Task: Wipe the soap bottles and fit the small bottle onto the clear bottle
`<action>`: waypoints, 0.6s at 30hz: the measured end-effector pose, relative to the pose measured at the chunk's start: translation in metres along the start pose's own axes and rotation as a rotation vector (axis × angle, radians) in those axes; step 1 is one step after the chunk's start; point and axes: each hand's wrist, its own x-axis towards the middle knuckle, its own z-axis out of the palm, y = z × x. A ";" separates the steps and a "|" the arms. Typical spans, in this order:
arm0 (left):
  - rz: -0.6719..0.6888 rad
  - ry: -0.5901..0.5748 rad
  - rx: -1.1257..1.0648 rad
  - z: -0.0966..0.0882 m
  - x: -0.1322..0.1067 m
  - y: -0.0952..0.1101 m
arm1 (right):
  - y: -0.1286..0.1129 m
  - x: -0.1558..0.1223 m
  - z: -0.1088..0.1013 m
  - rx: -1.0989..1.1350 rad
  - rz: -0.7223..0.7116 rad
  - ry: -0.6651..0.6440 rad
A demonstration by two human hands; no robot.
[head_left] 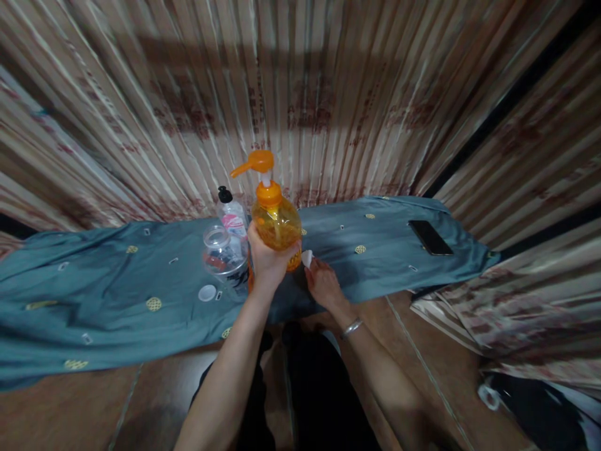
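Observation:
My left hand (pixel 270 260) is wrapped round a pump bottle (pixel 277 225) of clear amber plastic with an orange pump head. The bottle is upright, its spout pointing left. To the right of it, my right hand (pixel 323 282) pinches a small white piece (pixel 307 257), perhaps tissue or cloth; its kind is not clear. Left of the pump bottle stands a clear plastic jar (pixel 216 241) without a lid. Behind the jar is a clear bottle (pixel 233 216) with a black cap and a pink label. A round white lid (pixel 206 293) lies flat in front of the jar.
A teal patterned cloth (pixel 113 282) covers the long narrow surface. On its right part lies a black phone (pixel 430 238). Pleated curtains (pixel 319 106) hang close behind and at both sides. Below are brown floor tiles (pixel 159 401), with a dark object (pixel 539 407) at lower right.

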 end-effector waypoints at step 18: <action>-0.078 -0.091 -0.050 0.044 -0.023 -0.004 | -0.012 0.000 -0.039 0.211 -0.127 0.317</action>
